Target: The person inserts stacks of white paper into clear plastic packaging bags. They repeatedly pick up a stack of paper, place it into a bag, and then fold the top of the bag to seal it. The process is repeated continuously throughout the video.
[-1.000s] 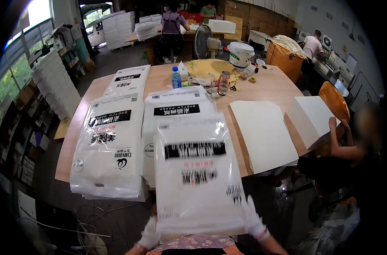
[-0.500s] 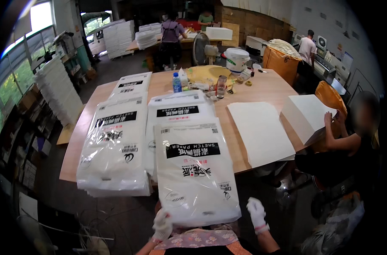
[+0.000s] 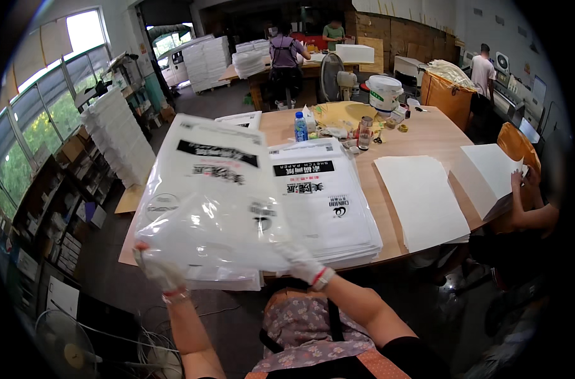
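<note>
My gloved left hand grips the near left corner of a pack of white paper in a clear plastic bag with black printing. My gloved right hand is closed at its near right corner. Held slantwise, the pack is over the left stack of similar packs and hides most of it. Right beside it lies another stack of bagged paper packs, its top one fully in sight. Both gloves are white and slightly blurred.
On the wooden table stand a blue-labelled bottle, a glass and a white bucket. Loose white sheets lie to the right. A seated co-worker's hands touch another paper stack.
The bagged pack has moved from the table's near middle edge to the left stack, with both my hands now holding it. My view has shifted left. The co-worker stays at the right.
</note>
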{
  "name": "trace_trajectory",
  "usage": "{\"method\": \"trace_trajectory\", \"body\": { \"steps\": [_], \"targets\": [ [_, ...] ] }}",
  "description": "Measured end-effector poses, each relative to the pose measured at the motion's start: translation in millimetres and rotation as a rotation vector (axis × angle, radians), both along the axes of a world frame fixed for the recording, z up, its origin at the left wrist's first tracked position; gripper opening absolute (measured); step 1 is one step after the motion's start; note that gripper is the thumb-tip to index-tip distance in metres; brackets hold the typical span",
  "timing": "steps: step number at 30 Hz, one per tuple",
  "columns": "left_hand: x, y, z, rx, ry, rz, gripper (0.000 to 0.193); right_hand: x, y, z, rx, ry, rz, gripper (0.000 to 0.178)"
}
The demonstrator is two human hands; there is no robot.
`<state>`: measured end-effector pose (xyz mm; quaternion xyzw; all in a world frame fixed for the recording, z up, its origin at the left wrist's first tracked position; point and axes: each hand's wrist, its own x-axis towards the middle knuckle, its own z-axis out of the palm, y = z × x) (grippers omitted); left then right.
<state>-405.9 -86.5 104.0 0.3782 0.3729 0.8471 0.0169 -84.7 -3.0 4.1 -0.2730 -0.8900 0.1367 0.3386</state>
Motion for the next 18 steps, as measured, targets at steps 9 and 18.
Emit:
{"method": "trace_trajectory", "body": {
  "steps": [9, 18],
  "targets": [
    [-163, 22, -59, -1.095, 0.485, 0.812, 0.035, -91, -3, -45, -0.276, 0.085, -0.154, 0.033],
    [-170, 74, -74, -1.781, 0.686, 0.536, 0.067, -172, 121, -37, -0.773, 0.599, -0.103, 0.046]
  ]
}}
